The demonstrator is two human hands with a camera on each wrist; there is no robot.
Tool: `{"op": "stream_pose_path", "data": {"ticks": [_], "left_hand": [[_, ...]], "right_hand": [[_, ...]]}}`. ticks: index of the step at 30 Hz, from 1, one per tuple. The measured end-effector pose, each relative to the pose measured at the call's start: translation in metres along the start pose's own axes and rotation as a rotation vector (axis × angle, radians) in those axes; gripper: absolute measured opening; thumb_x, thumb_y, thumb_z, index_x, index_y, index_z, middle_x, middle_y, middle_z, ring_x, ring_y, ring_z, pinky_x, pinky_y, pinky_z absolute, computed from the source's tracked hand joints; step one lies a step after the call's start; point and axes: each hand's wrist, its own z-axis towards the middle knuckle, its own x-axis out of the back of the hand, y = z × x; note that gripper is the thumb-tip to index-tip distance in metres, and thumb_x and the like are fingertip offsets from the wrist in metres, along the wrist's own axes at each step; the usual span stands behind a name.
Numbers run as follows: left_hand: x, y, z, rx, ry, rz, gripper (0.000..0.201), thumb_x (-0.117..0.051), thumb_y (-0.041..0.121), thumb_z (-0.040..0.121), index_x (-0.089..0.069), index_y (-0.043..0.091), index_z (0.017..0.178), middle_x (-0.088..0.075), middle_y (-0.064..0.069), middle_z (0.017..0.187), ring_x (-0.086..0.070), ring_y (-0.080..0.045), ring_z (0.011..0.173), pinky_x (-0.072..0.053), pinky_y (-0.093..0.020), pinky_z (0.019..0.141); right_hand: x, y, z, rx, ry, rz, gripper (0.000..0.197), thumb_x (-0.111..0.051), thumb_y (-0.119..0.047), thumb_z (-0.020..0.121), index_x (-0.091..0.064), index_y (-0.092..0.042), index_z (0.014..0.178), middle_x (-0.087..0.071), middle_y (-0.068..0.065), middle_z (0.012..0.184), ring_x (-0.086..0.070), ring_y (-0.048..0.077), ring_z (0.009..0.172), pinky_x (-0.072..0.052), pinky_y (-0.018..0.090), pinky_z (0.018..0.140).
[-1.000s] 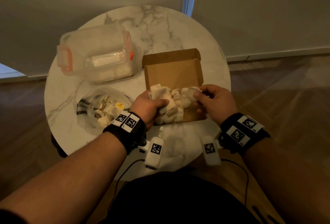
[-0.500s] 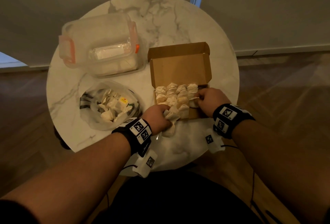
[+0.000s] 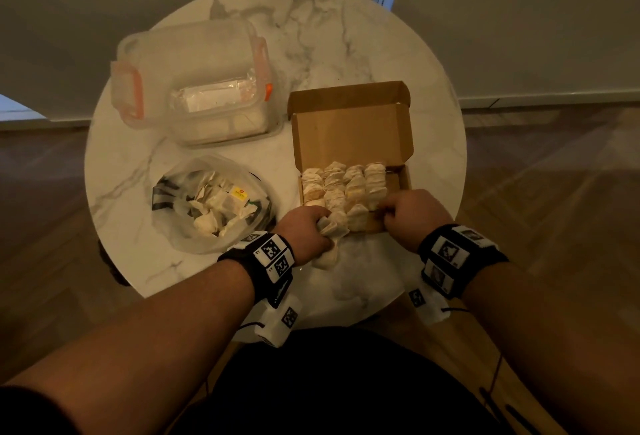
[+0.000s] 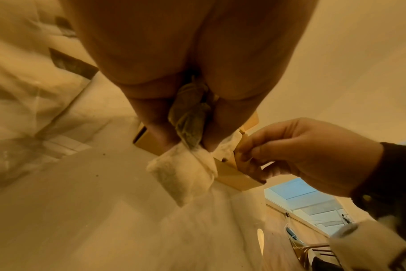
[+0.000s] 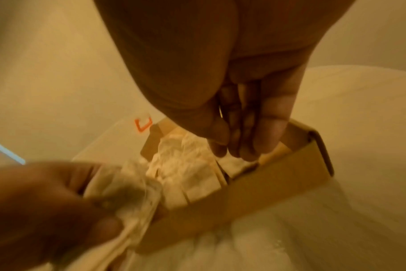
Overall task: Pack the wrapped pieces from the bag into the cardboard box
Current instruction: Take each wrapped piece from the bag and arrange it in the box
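Observation:
The open cardboard box lies on the table's right side, with rows of pale wrapped pieces packed in its left part. My left hand is at the box's near-left corner and grips a few wrapped pieces, which hang out over the front wall onto the table. My right hand is at the near-right corner, and its curled fingers pinch the box wall. The clear bag with more wrapped pieces lies left of the box.
A lidded clear plastic container with orange clips stands at the back left of the round marble table. Wooden floor surrounds the table. My lap is just below the near table edge.
A second ago both hands held a bunch of pieces over the box. The rows now lie in the box; my left hand drew back to the near-left corner and my right to the near-right wall.

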Motion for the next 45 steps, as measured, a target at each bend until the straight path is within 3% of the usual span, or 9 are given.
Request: {"op": "stream_pose_path", "data": {"ticks": [5,18,22,27,32,35,38,40,45], "left_hand": [[0.001,0.002,-0.001,0.002,0.005,-0.01,0.02,-0.078,0.015,0.076,-0.071,0.018,0.095,-0.073,-0.008,0.093,-0.069,-0.025,0.085,-0.06,-0.043,0.081],[0.005,0.004,-0.001,0.009,0.03,-0.107,0.023,-0.08,0.015,0.075,-0.071,0.015,0.097,-0.072,-0.01,0.093,-0.069,-0.029,0.087,-0.061,-0.046,0.08],[0.014,0.015,-0.012,0.055,0.124,-0.59,0.029,-0.08,0.005,0.081,-0.073,0.021,0.105,-0.077,-0.009,0.097,-0.074,-0.031,0.092,-0.063,-0.048,0.083],[0.027,0.047,-0.014,-0.013,0.092,-1.234,0.044,-0.063,-0.011,0.09,-0.06,0.002,0.132,-0.07,-0.025,0.12,-0.067,-0.045,0.114,-0.053,-0.057,0.099],[0.04,0.071,-0.016,-0.102,0.097,-1.436,0.037,-0.056,-0.011,0.095,-0.055,-0.004,0.131,-0.071,-0.023,0.106,-0.073,-0.037,0.097,-0.062,-0.043,0.073],[0.046,0.07,-0.014,-0.085,0.152,-1.472,0.039,-0.056,-0.009,0.095,-0.055,-0.003,0.134,-0.069,-0.028,0.118,-0.073,-0.037,0.099,-0.061,-0.04,0.068],[0.048,0.061,-0.009,-0.016,0.218,-1.494,0.03,-0.056,-0.01,0.095,-0.06,0.0,0.123,-0.071,-0.026,0.107,-0.074,-0.036,0.091,-0.061,-0.037,0.063],[0.046,0.052,-0.006,0.036,0.249,-1.476,0.031,-0.058,-0.012,0.093,-0.062,0.004,0.12,-0.073,-0.024,0.106,-0.075,-0.037,0.092,-0.061,-0.039,0.066],[0.03,0.023,-0.002,0.093,0.251,-1.099,0.033,-0.075,0.002,0.08,-0.07,0.014,0.111,-0.077,-0.014,0.101,-0.075,-0.036,0.098,-0.061,-0.051,0.085]], "right_hand": [[-0.01,-0.012,0.009,0.032,-0.164,-0.18,0.03,-0.052,-0.015,0.096,-0.071,-0.017,0.12,-0.068,0.011,0.118,-0.064,0.03,0.106,-0.052,0.037,0.092],[0.0,-0.007,-0.003,0.031,0.012,0.07,0.041,-0.052,-0.011,0.093,-0.068,-0.025,0.129,-0.068,0.009,0.124,-0.062,0.029,0.111,-0.05,0.035,0.095],[0.019,-0.007,-0.016,0.02,0.184,0.296,0.014,-0.064,-0.031,0.094,-0.075,-0.026,0.1,-0.073,-0.004,0.096,-0.067,0.016,0.09,-0.052,0.028,0.075],[0.041,-0.031,-0.036,0.065,0.015,0.875,0.025,-0.077,-0.043,0.087,-0.074,-0.02,0.095,-0.078,-0.004,0.084,-0.075,0.012,0.081,-0.061,0.034,0.079],[0.045,-0.036,-0.037,0.055,0.119,1.066,0.015,-0.078,-0.021,0.089,-0.071,-0.011,0.097,-0.077,0.009,0.084,-0.076,0.023,0.08,-0.062,0.043,0.077],[0.049,-0.031,-0.041,0.05,0.129,1.143,0.01,-0.076,-0.013,0.09,-0.069,-0.007,0.094,-0.077,0.012,0.083,-0.074,0.024,0.077,-0.062,0.043,0.075],[0.051,-0.022,-0.045,0.057,0.154,1.195,0.011,-0.074,-0.009,0.09,-0.069,-0.002,0.097,-0.077,0.006,0.085,-0.074,0.017,0.079,-0.062,0.032,0.068],[0.051,-0.017,-0.046,0.054,0.175,1.254,0.006,-0.072,-0.006,0.091,-0.069,-0.006,0.097,-0.077,0.004,0.084,-0.072,0.014,0.076,-0.057,0.025,0.062],[0.048,-0.011,-0.047,0.051,0.246,1.484,0.016,-0.064,-0.001,0.095,-0.067,-0.016,0.1,-0.076,0.005,0.097,-0.074,0.024,0.089,-0.062,0.033,0.071]]}}
